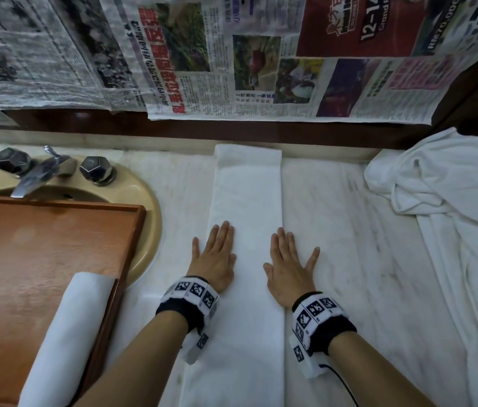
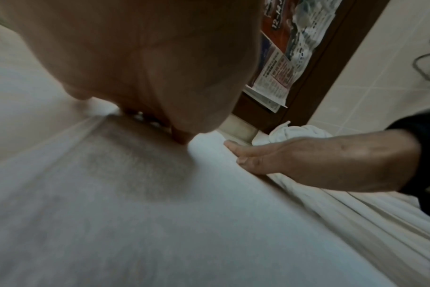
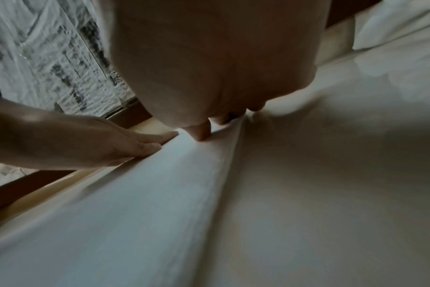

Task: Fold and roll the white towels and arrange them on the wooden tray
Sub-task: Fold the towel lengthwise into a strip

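I stand at a pale marble tabletop (image 1: 334,218) veined with grey streaks. At far left a beige basin (image 1: 146,201) is sunk into it, with a chrome tap (image 1: 38,171) between two dark faceted knobs (image 1: 13,161). Along the far edge runs a dark wooden frame (image 1: 232,130), and sheets of newspaper (image 1: 217,60) hang over what it encloses (some print is black and white, some colour, with a red advert at the right). In the left wrist view, cream wall tiles (image 2: 371,64) rise beyond the frame at the right. The light is dim and flat.
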`<state>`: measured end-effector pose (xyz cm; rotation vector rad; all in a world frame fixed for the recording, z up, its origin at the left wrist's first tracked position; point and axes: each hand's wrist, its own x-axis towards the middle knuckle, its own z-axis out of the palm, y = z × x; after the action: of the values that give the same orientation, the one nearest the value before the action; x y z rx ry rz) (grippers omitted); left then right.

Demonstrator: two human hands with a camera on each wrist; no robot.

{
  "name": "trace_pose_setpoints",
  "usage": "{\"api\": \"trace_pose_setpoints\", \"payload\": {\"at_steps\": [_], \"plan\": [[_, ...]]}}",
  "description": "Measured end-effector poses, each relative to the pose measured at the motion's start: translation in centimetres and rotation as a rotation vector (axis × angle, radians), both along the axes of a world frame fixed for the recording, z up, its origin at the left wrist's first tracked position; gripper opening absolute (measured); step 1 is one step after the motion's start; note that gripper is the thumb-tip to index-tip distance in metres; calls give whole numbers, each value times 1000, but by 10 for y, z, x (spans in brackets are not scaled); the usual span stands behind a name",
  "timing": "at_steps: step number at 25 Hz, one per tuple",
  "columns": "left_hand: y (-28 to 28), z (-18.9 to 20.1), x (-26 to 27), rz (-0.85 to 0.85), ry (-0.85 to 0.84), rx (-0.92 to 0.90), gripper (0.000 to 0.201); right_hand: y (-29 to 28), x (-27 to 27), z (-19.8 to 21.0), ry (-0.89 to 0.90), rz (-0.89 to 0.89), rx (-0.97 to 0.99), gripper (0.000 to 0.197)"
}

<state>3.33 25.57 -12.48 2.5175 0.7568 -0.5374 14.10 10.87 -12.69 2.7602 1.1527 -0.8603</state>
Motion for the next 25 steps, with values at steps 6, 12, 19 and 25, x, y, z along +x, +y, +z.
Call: {"api": "trace_pose_setpoints", "payload": {"at_steps": [6, 12, 19, 25], "plan": [[37, 20, 44, 29, 69, 86, 63, 37, 34, 19, 21, -19, -48, 66], [-29, 7, -63, -75, -21, 69, 58, -53, -30, 11, 57, 55, -76, 66], [-88, 0, -123, -129, -94, 72, 59, -86, -133, 14, 9, 167, 29, 66], [-50, 0, -168, 158, 59, 86, 58, -117, -127, 10, -8, -147, -80, 66]]}}
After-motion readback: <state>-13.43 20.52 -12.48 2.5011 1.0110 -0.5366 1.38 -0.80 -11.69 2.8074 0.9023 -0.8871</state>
